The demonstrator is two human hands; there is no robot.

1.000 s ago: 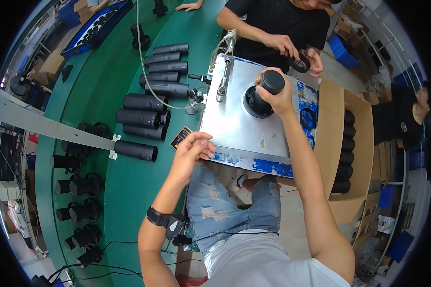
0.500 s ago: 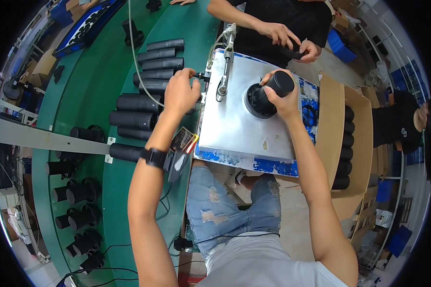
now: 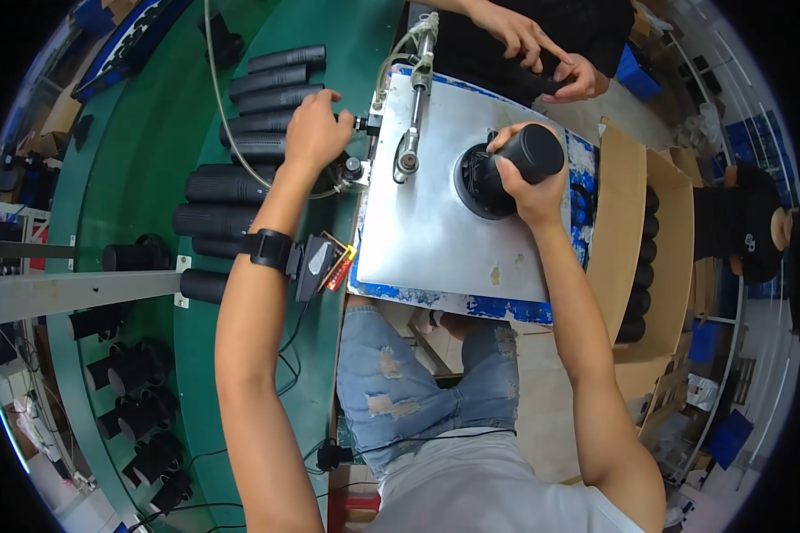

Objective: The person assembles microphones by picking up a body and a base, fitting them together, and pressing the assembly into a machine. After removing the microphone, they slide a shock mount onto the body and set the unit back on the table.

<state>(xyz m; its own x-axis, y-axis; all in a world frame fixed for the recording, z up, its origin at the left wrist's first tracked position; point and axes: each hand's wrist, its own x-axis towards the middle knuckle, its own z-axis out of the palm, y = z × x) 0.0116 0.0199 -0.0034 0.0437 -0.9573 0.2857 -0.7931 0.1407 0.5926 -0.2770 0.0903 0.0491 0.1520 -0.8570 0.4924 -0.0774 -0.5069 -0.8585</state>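
My right hand [image 3: 532,188] is closed around a black cylinder [image 3: 535,149] that leans on a round black base [image 3: 476,182] on the metal plate [image 3: 436,253]. My left hand [image 3: 316,131] reaches over the plate's left edge, above a row of black tubes [image 3: 231,188]. Its fingers curl beside a small black fitting [image 3: 363,124]; what they hold, if anything, is hidden. A slim metal air tool [image 3: 413,133] with a hose lies on the plate between my hands. On my left wrist sits a black band with a small device [image 3: 316,264].
Black tubes lie in rows on the green conveyor [image 3: 151,151]. More black parts stand at lower left [image 3: 142,409]. A cardboard box [image 3: 627,178] with stacked black parts is on the right. A co-worker's hands [image 3: 551,62] handle a black part across the plate.
My left hand rose from the plate's near edge and reached forward to the fitting at the plate's left side. My right hand stayed on the black cylinder.
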